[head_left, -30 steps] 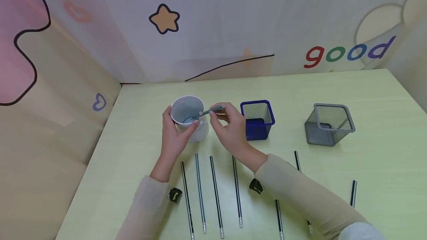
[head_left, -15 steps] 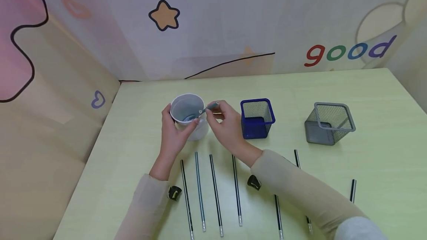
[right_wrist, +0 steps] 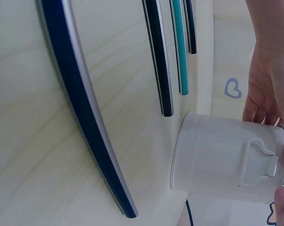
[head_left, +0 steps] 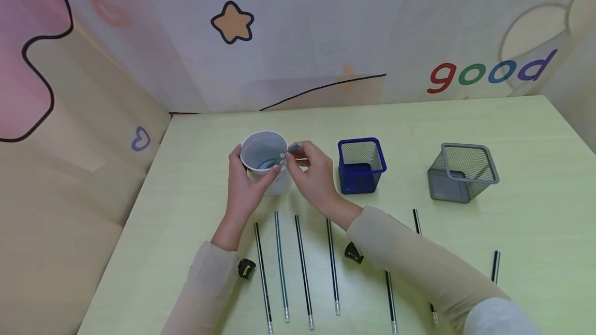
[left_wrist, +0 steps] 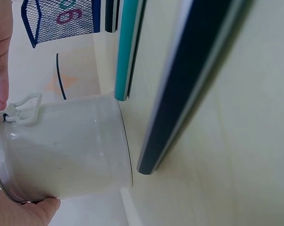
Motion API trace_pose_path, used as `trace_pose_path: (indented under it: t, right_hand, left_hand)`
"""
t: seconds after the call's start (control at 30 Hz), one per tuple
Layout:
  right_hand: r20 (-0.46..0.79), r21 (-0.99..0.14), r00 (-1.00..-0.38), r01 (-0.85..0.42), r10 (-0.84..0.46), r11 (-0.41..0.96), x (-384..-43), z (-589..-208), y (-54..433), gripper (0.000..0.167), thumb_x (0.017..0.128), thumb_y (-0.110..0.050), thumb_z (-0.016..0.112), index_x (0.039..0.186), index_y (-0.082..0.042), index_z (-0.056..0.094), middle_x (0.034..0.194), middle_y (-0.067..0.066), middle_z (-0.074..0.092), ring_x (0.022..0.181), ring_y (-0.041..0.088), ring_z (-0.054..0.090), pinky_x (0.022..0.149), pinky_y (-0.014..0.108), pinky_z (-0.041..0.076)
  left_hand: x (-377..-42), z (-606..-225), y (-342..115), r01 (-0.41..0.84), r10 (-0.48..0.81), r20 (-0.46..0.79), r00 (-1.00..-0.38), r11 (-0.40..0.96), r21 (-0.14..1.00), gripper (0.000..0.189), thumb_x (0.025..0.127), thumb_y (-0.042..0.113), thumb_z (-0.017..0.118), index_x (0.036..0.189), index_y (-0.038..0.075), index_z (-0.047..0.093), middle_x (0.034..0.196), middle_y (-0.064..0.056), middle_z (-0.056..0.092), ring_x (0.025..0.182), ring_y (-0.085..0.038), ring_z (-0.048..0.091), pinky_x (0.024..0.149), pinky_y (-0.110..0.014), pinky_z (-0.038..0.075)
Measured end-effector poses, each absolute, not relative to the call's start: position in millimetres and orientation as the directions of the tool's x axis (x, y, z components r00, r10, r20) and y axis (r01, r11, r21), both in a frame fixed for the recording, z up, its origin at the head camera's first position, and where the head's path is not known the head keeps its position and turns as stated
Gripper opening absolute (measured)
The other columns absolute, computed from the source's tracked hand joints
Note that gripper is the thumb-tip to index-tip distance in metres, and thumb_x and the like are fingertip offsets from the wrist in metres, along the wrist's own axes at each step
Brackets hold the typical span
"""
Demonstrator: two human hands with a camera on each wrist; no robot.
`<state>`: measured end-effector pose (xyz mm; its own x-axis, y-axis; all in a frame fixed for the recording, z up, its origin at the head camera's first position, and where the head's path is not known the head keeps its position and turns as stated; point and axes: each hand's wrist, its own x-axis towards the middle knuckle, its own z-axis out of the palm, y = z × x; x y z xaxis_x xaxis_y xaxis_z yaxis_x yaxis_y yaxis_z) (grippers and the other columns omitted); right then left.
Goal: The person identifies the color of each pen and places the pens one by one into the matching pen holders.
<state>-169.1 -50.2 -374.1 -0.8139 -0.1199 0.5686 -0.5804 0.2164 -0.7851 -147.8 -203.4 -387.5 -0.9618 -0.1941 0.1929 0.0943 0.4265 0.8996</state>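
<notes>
A white cup (head_left: 264, 150) with a small side handle (left_wrist: 32, 109) stands on the table. My left hand (head_left: 244, 187) grips it around the rim, thumb at the near right edge. Beside that rim my right hand (head_left: 314, 172) pinches a short visible length of a teal pencil (head_left: 294, 146), its end poking out past the fingers. Another small pale-tipped end (head_left: 282, 155) shows at the rim by my left thumb. Something bluish lies inside the cup; whether these are separate pencils I cannot tell. The right wrist view shows the cup upright on the tabletop, the hands at its rim.
A blue mesh basket (head_left: 360, 182) stands right of the cup, a grey mesh basket (head_left: 449, 193) farther right. Several dark striped pencils and a teal pencil (head_left: 281, 268) lie lengthwise nearer me, some partly under the right sleeve (head_left: 414, 257). A patterned wall (head_left: 326, 30) rises behind.
My right hand has shifted left toward the cup with the teal pencil, and less of the pencil shows. The left hand keeps its grip on the cup.
</notes>
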Motion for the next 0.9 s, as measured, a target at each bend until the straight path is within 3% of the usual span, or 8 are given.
trace_pose_path:
  t: [0.9]
  right_hand:
    - [0.571,-0.777,-0.808,-0.588,-0.142,0.225,-161.4,-377.2,-54.2,0.013,0.087,0.001,0.06,0.099,0.005,0.06,0.095,0.017,0.064,0.088,0.027,0.067,0.077,0.033,0.057]
  left_hand:
    - [-148.4,-387.0,-202.8,0.092,-0.191,0.188,-0.963,0.425,0.9,0.088,0.081,0.024,0.075,0.145,0.004,0.019,0.144,-0.014,0.032,0.132,-0.029,0.037,0.11,-0.047,0.035]
